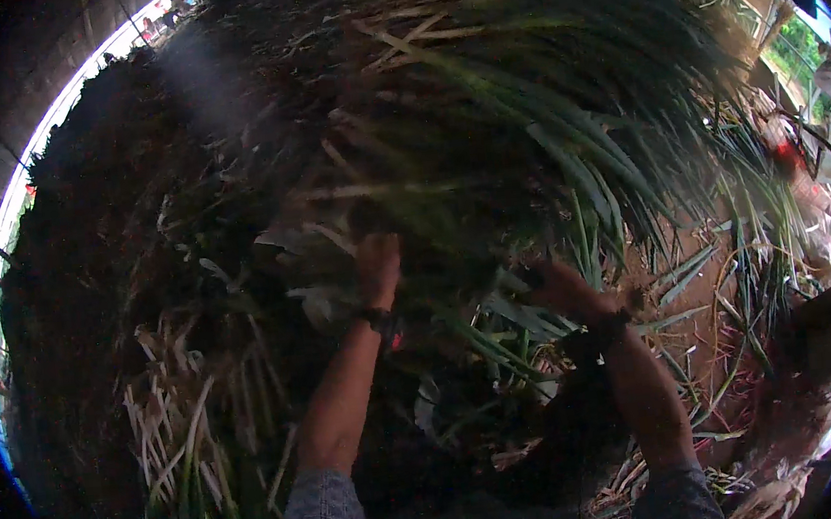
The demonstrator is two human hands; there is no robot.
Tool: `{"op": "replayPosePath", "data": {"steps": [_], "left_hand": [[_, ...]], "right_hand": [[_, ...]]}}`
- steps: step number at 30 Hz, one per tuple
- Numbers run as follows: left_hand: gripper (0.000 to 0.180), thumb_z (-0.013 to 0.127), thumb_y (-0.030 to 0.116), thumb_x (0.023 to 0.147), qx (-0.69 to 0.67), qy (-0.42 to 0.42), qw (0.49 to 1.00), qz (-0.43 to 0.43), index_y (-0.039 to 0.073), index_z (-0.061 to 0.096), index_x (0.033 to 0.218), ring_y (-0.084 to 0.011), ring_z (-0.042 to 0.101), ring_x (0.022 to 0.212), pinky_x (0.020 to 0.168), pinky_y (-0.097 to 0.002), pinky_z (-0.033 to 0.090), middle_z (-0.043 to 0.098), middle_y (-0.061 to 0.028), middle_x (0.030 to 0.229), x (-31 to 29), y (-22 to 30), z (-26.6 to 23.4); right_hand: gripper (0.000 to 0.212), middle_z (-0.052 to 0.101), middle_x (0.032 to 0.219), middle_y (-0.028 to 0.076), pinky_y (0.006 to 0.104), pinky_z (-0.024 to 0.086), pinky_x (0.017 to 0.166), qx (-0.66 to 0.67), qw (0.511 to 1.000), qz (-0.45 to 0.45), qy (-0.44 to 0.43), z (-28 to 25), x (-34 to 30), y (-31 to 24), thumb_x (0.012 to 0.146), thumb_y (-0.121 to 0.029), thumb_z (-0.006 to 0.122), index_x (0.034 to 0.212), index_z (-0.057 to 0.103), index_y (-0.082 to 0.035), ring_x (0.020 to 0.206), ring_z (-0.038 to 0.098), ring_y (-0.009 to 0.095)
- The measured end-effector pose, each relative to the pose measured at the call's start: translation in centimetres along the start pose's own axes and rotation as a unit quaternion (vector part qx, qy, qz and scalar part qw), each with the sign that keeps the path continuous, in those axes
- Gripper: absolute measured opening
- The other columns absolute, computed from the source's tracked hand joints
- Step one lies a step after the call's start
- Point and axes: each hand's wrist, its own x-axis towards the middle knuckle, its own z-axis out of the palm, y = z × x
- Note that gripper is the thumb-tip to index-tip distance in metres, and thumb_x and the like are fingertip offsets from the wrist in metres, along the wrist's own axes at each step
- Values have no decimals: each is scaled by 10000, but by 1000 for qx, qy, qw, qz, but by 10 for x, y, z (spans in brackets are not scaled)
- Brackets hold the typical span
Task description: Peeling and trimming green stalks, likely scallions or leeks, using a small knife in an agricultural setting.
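Observation:
Long green onions [564, 135] with pale stems and green leaves spread in a big heap before me, partly smeared by motion. My left hand [379, 260] reaches into the heap and looks closed round stems at its near side; its fingertips are lost in shadow. A dark band circles that wrist. To its right, my right hand [564, 290] is beside loose green leaves [516, 320], its fingers dark and blurred. Whether it grips any of them I cannot make out. A pale stalk [334, 239] touches or passes close to my left hand.
A bunch of white-stemmed onions [177, 433] lies at the lower left. Brown ground [695, 303] strewn with leaf scraps shows on the right. More onions [770, 195] and whitish plastic-like material [817, 221] lie farther right. Bright daylight enters along both sides.

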Motion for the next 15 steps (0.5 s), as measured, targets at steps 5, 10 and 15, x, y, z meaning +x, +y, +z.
{"op": "replayPosePath", "data": {"steps": [5, 10, 15], "left_hand": [[385, 704, 380, 884, -21, -20, 990, 137, 92, 626, 1128, -156, 559, 801, 688, -325, 479, 592, -28, 933, 86, -52, 54], [592, 596, 572, 900, -115, -65, 991, -4, 134, 597, 1298, -142, 561, 823, 710, -310, 471, 613, -45, 1022, 162, -101, 39], [541, 620, 559, 880, -111, -150, 965, -184, 145, 609, 1229, -150, 592, 831, 683, -345, 486, 632, -23, 1025, 172, -72, 80]], "right_hand": [[486, 701, 958, 168, 386, 511, 751, -29, 1000, 4, -3, -5, -4, 12, 756, -256, 775, 1168, 639, -36, 825, 663, 267], [381, 665, 828, 162, 395, 499, 681, -16, 999, -43, 0, -33, -10, -47, 755, -213, 759, 1061, 632, -26, 733, 632, 288], [309, 617, 745, 163, 404, 478, 628, -22, 999, 21, 25, -41, -26, -24, 745, -179, 742, 975, 611, -19, 685, 618, 299]]}}
